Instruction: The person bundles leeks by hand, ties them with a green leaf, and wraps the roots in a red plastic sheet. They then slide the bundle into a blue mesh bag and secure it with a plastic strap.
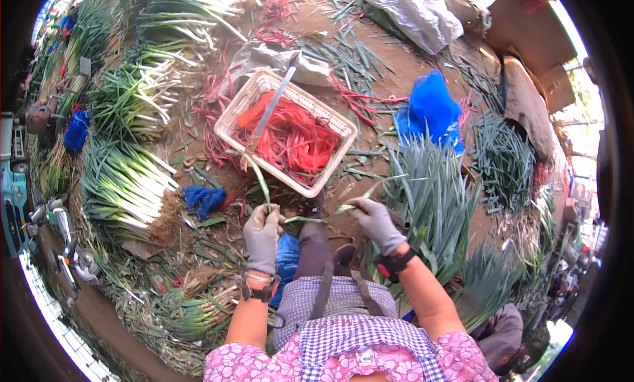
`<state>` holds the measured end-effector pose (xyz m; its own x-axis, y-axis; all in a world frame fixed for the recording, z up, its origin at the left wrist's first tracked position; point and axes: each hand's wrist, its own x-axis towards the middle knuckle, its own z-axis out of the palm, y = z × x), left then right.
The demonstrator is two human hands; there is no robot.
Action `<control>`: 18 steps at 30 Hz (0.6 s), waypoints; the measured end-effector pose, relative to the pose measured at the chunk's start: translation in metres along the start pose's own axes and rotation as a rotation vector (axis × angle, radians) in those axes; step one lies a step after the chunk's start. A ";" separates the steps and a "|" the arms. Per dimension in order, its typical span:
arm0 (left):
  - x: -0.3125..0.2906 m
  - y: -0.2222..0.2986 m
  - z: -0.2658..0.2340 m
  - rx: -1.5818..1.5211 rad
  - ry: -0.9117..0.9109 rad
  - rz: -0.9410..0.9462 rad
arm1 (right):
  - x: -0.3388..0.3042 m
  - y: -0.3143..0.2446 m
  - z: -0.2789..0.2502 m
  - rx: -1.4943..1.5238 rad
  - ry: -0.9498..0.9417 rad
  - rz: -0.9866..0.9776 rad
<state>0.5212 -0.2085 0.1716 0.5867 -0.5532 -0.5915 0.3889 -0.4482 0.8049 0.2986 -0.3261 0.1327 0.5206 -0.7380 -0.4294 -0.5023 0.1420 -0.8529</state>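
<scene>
My gloved left hand is closed around a thin green onion; its pale end points up toward the crate. A strip of green leaf runs from this hand toward the right one. Opposite it, my gloved right hand pinches a withered leaf at its fingertips. Just beyond both hands stands a cream plastic crate with red plastic strips inside. A long-bladed knife lies across it. Close by my right hand is a heap of leafy green onions.
Trimmed green onions lie in bundles along the left. A blue net bag sits beyond the right heap, with cut green tops farther right. White sacking lies at the back. A blue cloth-like bundle is left of the crate.
</scene>
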 end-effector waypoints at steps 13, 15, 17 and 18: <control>0.225 -0.096 0.032 0.917 0.016 0.232 | 0.188 0.064 0.069 -0.052 0.009 0.265; 0.251 -0.103 0.036 1.136 0.058 0.172 | 0.186 0.102 0.051 0.035 0.030 0.297; 0.276 -0.111 0.024 1.252 0.222 0.210 | 0.186 0.121 0.042 0.045 0.031 0.311; 0.291 -0.122 0.013 1.296 0.294 0.223 | 0.190 0.128 0.039 -0.033 0.017 0.329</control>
<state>0.6356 -0.3236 -0.0997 0.7420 -0.6038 -0.2914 -0.5844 -0.7955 0.1603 0.3605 -0.4225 -0.0698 0.3153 -0.6668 -0.6752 -0.6642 0.3532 -0.6589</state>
